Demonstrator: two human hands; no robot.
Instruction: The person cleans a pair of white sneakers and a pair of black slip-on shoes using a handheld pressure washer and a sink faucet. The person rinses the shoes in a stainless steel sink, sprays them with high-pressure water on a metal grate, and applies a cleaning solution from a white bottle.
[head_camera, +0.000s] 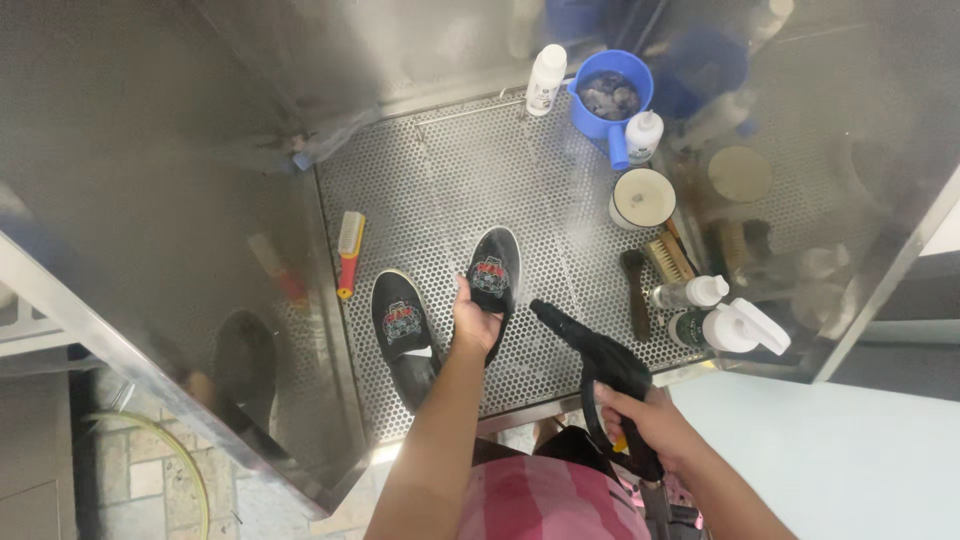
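Note:
My left hand (472, 318) grips a black slip-on shoe (494, 280) with a coloured patch on its toe, holding it tilted above the perforated metal tray (470, 170). A second black shoe (403, 330) of the same kind lies flat on the tray just to its left. My right hand (650, 425) is closed on the handle of a black spray gun (600, 358), whose nozzle points up-left at the held shoe. A faint mist hangs between the nozzle and the shoe.
A red and yellow brush (348, 250) lies at the tray's left. Along the right stand a blue jug (608, 95), white bottles (545, 78), a round tub (642, 196), wooden brushes (668, 258) and spray bottles (735, 325). Steel walls (150, 200) enclose the tray.

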